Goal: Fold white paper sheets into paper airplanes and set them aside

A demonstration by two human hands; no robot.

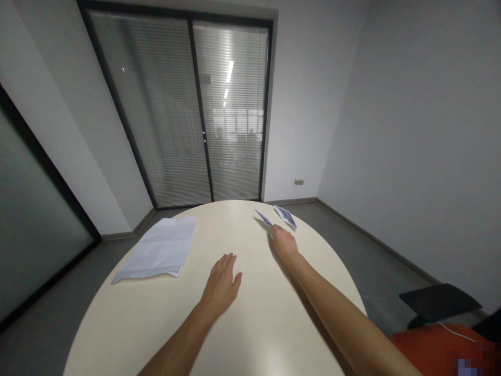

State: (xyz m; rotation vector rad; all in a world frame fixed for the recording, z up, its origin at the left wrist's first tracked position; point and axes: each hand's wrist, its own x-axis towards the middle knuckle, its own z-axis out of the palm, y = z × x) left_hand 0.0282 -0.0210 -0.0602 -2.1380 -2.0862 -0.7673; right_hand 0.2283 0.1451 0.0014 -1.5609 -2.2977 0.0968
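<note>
My right hand (285, 243) reaches over the far right of the round table (250, 324), its fingers closed on a small folded piece of paper (263, 217). Just beyond it, near the table's edge, lies another folded paper (286, 216) with a dark patch on its face. My left hand (221, 282) is over the middle of the table, palm down, fingers stretched out and thumb apart, holding nothing. To its left is a stack of creased white sheets (162, 248), apart from the hand.
Beyond the table are glass doors (176, 115) with blinds, and a wall socket (299, 182). At the lower right stands a chair with a red seat (434, 344) and a black armrest (440, 302), close to the table's edge.
</note>
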